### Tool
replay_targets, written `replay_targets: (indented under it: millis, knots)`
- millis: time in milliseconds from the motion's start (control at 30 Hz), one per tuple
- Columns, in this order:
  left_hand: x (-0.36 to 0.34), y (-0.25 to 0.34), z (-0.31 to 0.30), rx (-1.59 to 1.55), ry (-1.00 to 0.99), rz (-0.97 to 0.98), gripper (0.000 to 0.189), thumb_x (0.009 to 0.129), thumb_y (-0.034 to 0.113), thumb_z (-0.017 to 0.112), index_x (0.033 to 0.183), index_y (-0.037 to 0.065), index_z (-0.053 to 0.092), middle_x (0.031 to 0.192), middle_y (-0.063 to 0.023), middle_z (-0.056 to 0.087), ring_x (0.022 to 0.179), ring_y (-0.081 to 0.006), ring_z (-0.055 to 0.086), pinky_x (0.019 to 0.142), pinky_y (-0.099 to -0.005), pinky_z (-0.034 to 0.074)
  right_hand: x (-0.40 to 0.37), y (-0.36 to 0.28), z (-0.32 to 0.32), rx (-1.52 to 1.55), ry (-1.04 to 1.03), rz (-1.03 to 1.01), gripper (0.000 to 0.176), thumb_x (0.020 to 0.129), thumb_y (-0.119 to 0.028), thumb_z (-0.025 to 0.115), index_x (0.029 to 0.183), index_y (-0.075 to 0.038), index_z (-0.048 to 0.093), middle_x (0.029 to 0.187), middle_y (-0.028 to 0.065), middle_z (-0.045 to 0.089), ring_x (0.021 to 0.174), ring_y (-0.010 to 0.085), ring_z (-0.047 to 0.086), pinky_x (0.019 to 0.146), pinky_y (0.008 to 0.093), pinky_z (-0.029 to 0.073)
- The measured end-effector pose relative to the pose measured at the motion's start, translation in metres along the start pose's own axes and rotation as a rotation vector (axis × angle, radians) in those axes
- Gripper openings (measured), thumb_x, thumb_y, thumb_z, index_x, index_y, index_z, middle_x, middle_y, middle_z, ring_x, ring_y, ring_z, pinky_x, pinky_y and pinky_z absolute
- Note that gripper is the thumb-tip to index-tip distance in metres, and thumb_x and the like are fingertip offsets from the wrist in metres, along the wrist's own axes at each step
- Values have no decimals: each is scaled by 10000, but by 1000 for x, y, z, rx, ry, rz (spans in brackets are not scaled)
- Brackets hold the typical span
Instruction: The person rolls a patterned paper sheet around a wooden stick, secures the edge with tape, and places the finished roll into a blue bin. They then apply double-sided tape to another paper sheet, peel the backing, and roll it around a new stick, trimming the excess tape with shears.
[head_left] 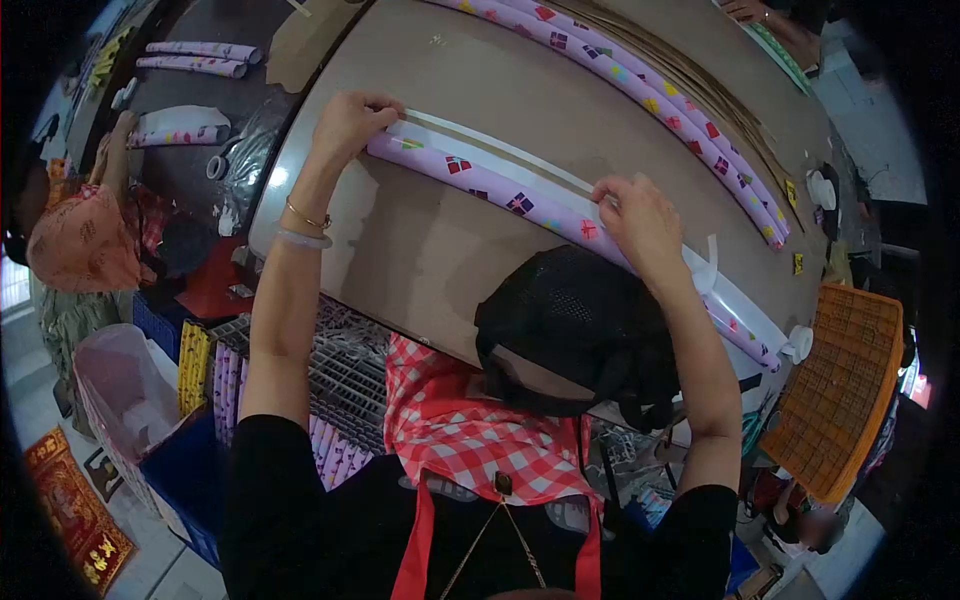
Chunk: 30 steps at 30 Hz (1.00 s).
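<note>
A long roll of lilac wrapping paper (480, 182) printed with gift boxes lies slantwise on the table before me. Its loose edge shows a white strip (480, 150) along the far side. At the roll's left end, my left hand (355, 122) pinches the paper's edge between thumb and fingers. My right hand (640, 220) is closed on the same edge farther right, its fingers curled down; the fingertips are partly hidden. A whitish translucent strip (707, 268) stands up from the roll just right of that hand. Near the roll's right end sits a white tape roll (798, 343).
More lilac rolls (640, 75) lie across the table's (420, 270) far side beside brown paper strips. A black mesh cap (570, 320) covers part of the near edge. An orange basket (835, 390) stands right. At left, a co-worker's hands (112, 145) work on another roll.
</note>
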<state>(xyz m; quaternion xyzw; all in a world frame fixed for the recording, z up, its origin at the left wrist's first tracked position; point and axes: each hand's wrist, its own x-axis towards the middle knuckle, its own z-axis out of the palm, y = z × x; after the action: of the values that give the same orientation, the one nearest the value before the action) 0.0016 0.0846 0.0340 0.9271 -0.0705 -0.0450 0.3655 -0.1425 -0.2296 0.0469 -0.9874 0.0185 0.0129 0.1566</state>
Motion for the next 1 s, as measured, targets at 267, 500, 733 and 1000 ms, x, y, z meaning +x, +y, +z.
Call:
replay_targets:
  millis: [267,500,733,1000]
  knots:
    - [8,-1,3,90,-112,-40,349,661,308,766,861,31,691,654,-33,620,551,-90,529,479,-234,408,13,-8,-14,-50,-158,2,186,778,-268,570,809,-105,652,876,117,581,920,277,524,773,434,362]
    - [5,11,-1,44,-144,-153,350,648,306,776,834,25,681,643,-30,615,555,-107,533,510,-245,423,21,-17,-9,-194,-182,10,358,788,-424,581,773,-71,644,907,126,583,933,281,520,782,454,352]
    - [11,-2,2,-11,-126,-83,322,642,275,776,818,24,677,652,-33,618,558,-105,534,507,-248,421,31,-1,-10,-27,-324,122,244,745,-362,624,779,-120,628,941,90,563,974,272,511,796,459,356]
    - [11,-6,7,-21,-105,-65,293,586,279,772,773,69,690,683,-65,643,554,-161,586,517,-299,470,42,-31,-38,-389,-439,84,219,723,-335,635,786,-125,635,967,88,575,986,264,517,793,449,368]
